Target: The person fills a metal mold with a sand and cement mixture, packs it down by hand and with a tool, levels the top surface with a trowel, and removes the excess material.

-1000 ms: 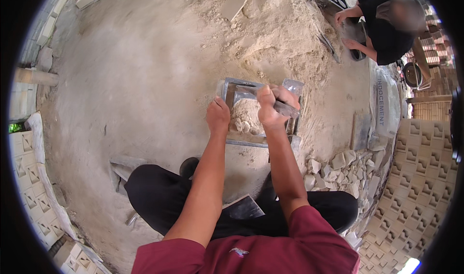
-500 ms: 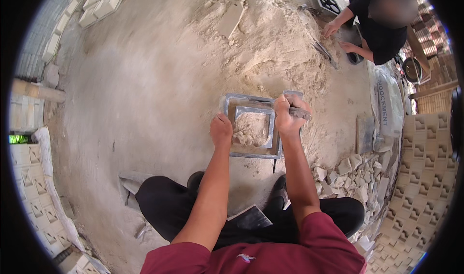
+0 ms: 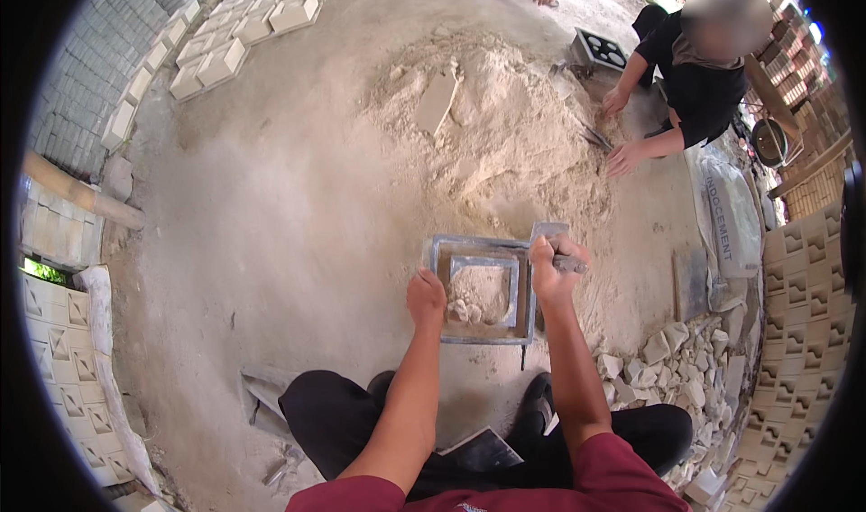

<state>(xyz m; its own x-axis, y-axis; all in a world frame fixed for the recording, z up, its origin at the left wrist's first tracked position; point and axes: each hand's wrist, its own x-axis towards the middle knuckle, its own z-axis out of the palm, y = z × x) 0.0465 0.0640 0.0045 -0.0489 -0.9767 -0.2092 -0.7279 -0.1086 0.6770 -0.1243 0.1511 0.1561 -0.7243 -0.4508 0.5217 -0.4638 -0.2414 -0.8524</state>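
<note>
A square grey metal mould (image 3: 482, 246) lies on the sandy ground in front of me, with an inner frame and a lump of pale mortar (image 3: 478, 297) in its middle. My left hand (image 3: 426, 299) rests closed on the mould's near left edge. My right hand (image 3: 551, 268) is shut on the handle of a trowel (image 3: 547, 233), whose flat blade sits at the mould's far right corner.
A heap of pale sand (image 3: 492, 124) lies beyond the mould. Another person (image 3: 695, 70) crouches at the far right by a dark mould (image 3: 600, 52). Broken stone pieces (image 3: 677, 368) lie at right, a cement sack (image 3: 726, 214) beyond them. Cast blocks (image 3: 225, 47) line the left edge.
My view has tipped forward, so the mould sits lower in the picture. My right hand with the trowel has shifted to the mould's right rim. My left hand stays on the near edge.
</note>
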